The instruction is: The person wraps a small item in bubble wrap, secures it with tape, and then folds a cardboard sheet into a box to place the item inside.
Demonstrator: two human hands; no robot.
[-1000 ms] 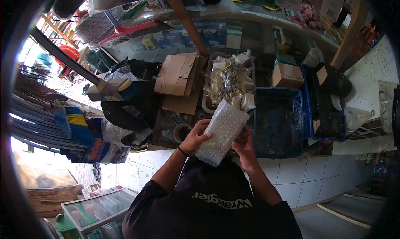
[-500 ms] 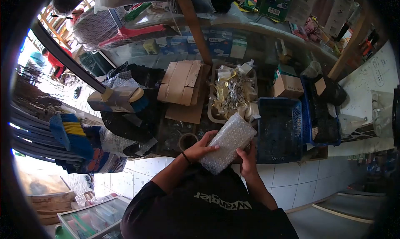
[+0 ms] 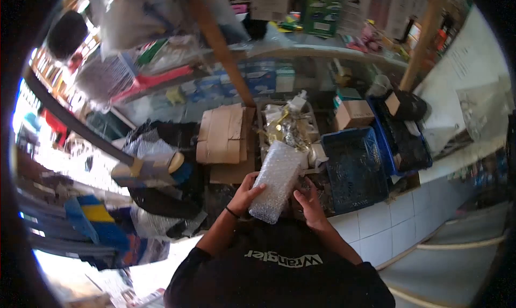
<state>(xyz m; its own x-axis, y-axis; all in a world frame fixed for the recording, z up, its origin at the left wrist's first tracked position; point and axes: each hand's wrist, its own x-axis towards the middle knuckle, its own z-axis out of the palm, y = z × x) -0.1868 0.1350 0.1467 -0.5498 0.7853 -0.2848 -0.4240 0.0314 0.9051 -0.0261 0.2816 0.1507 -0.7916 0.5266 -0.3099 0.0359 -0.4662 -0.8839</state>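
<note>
Head view: bubble-wrapped bundle (image 3: 274, 182) hides its contents and right hand (image 3: 307, 196) fingertips.

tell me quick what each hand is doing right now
Left hand: closed on the bubble-wrap bundle.
Right hand: gripping the same bundle's other side.

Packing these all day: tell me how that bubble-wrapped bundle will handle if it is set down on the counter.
The bubble-wrapped bundle keeps a straight, elongated shape between the left hand and right hand, so it is probably fairly stiff inside. The padding likely cushions knocks. Its rounded outline suggests it may roll.
</note>
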